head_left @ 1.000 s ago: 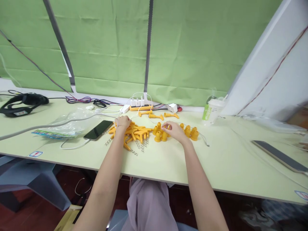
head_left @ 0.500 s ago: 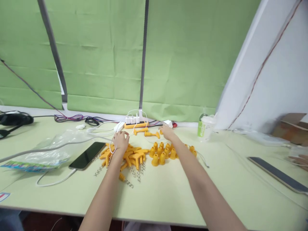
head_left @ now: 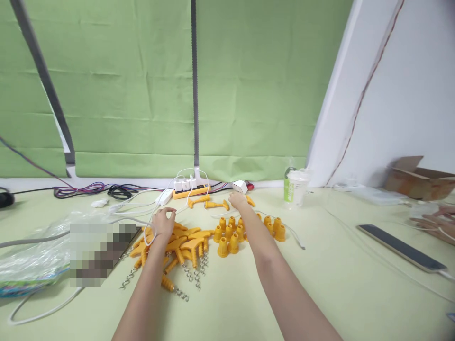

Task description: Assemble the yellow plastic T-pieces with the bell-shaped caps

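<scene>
My right hand [head_left: 238, 200] reaches to the back of the table, its fingers closed around a yellow corkscrew [head_left: 250, 201] whose end sticks out beside the wrist. Two capped yellow corkscrews, one [head_left: 216, 205] nearest that hand, lie just to its left. My left hand [head_left: 164, 221] hovers over a pile of yellow corkscrews [head_left: 192, 244] with bare metal spirals, thumb and forefinger apart and nothing visible between them. A white cable [head_left: 153, 237] passes by the left wrist. Yellow cone-shaped caps [head_left: 222, 247] stand grouped under my right forearm, which hides some.
Behind the hands is a yellow power strip [head_left: 192, 191] with white plugs. Left are a clear plastic bag [head_left: 39, 255] and a partly blurred phone [head_left: 122, 251]. Right are a cup [head_left: 296, 188], another phone [head_left: 401, 248], a cardboard box [head_left: 421, 177] and another person's hand [head_left: 435, 225].
The view has shifted so that things sit farther left. A yellow corkscrew end now shows to the right of my right hand. My left hand stays over the pile.
</scene>
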The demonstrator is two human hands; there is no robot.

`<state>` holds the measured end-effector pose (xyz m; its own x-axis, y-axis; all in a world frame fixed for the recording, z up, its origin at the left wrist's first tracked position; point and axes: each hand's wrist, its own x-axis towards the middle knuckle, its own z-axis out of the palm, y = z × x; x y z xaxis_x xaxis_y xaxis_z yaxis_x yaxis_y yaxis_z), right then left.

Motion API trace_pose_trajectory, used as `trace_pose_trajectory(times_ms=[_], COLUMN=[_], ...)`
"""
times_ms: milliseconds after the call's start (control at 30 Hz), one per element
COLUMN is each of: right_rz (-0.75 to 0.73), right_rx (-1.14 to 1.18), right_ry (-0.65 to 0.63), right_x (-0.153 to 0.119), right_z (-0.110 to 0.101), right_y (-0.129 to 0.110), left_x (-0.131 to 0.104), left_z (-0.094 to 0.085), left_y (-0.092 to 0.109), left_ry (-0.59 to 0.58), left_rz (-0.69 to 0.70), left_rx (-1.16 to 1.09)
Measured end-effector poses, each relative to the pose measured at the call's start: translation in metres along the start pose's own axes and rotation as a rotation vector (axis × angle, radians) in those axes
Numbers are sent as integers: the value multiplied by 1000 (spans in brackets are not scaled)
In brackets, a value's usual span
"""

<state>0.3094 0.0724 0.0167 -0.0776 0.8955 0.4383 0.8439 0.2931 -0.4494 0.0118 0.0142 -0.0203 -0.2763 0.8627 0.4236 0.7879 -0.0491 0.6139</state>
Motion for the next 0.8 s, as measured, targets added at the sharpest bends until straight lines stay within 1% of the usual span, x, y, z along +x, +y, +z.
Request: trace_pose_trajectory(times_ms=[67,133,200,233,300,333,367,400,467,533,600,667,800], right_rz=[-9,-33,-86,-112,-119,-92,-49,-2,70,119,156,161,103], right_rx=[-74,-152,-173,-146,24,172,348,530,841,1031,1120,1150,1063], right_ry=[-38,-57,-5,53,204,264,291,280,182,104,96,116,120], right_x=[-5,-11,-20,-26,-40,-49,-58,-68,-90,-110,-125,-131,-128], right_z=[-11,-25,-39,-44,-48,-46,-44,-40,-31,-25,-24,-25,-28], right_y=[-2,-7,-15,-20,-30,-35,-38,-42,-46,-49,-50,-51,-47], left_x=[2,6,8,9,7,5,1,-3,-12,-20,-25,-27,-25], left_z=[-1,-2,0,1,5,6,7,8,8,7,7,8,12], left_y=[1,4,10,14,27,35,43,51,66,76,80,80,77], left_ry=[2,13,20,21,12,2,-17,-43,-81,-101,-119,-142,-166], left_rz=[8,51,132,191,348,433,511,576,648,674,689,691,679], left_rx=[2,-9,-50,-83,-156,-187,-210,-225,-234,-240,-255,-275,-322])
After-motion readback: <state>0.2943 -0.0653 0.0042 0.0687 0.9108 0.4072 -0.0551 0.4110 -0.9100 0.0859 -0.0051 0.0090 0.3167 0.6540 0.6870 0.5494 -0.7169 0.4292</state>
